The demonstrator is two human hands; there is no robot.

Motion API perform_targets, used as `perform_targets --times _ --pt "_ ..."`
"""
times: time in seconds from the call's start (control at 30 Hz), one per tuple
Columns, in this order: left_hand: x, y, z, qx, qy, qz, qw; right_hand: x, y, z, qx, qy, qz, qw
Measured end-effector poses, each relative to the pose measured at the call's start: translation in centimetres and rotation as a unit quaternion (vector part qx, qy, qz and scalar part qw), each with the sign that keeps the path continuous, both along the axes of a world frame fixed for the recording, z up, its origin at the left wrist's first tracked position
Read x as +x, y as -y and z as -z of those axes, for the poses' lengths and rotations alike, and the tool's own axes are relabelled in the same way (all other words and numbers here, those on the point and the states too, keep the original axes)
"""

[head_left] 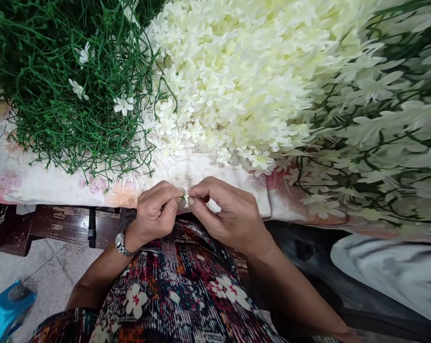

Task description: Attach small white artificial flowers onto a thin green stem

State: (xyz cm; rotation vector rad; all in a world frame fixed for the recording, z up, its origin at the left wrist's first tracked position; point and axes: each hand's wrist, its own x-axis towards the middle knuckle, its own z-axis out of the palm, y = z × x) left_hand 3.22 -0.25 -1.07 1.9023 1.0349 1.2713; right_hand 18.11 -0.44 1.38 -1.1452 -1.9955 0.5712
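Both my hands meet at the table's front edge over my lap. My left hand [157, 208], with a metal watch on its wrist, and my right hand [227, 213] pinch one small white artificial flower [186, 196] between their fingertips. What looks like a short green stem end shows at the left fingertips. Just beyond the hands lies a big heap of loose cream-white flower heads [237, 76]. A tangle of bare green plastic stems [68, 95], with a few flowers stuck on, lies to the left of it.
A floral cloth [40, 183] covers the dark wooden table [65, 226]. Finished sprays of white flowers on green stems [387, 138] pile up at the right. A pale bag or cloth [390, 267] lies lower right. A blue object [6, 309] sits on the tiled floor.
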Motion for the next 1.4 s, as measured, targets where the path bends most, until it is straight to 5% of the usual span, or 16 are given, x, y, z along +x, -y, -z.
perform_targets --times 0.47,0.57,0.7,1.03,1.13,1.27,1.4 --pt "-0.1 -0.1 0.5 -0.013 0.013 -0.028 0.999 -0.9 -0.4 1.2 -0.009 -0.035 0.001 0.999" --pt "-0.1 -0.1 0.4 -0.08 0.1 -0.015 0.992 -0.6 -0.5 0.2 -0.005 -0.029 -0.017 0.999" --pt "-0.3 -0.2 -0.5 -0.156 0.295 -0.016 0.942 -0.1 -0.1 -1.2 0.017 -0.054 0.011 0.998" --pt "0.1 0.1 -2.6 -0.15 0.329 -0.038 0.931 -2.3 1.4 -0.5 -0.208 -0.213 -0.006 0.954" --pt "0.1 0.5 -2.7 -0.15 0.344 -0.045 0.926 -2.6 1.4 -0.2 -0.133 -0.219 0.024 0.966" --pt "0.1 0.9 -2.9 -0.247 0.368 -0.04 0.895 -2.8 1.3 0.4 0.038 -0.176 0.01 0.984" --pt "0.0 0.9 -2.6 -0.292 0.354 -0.049 0.887 -3.2 1.3 0.7 0.065 -0.157 0.015 0.985"
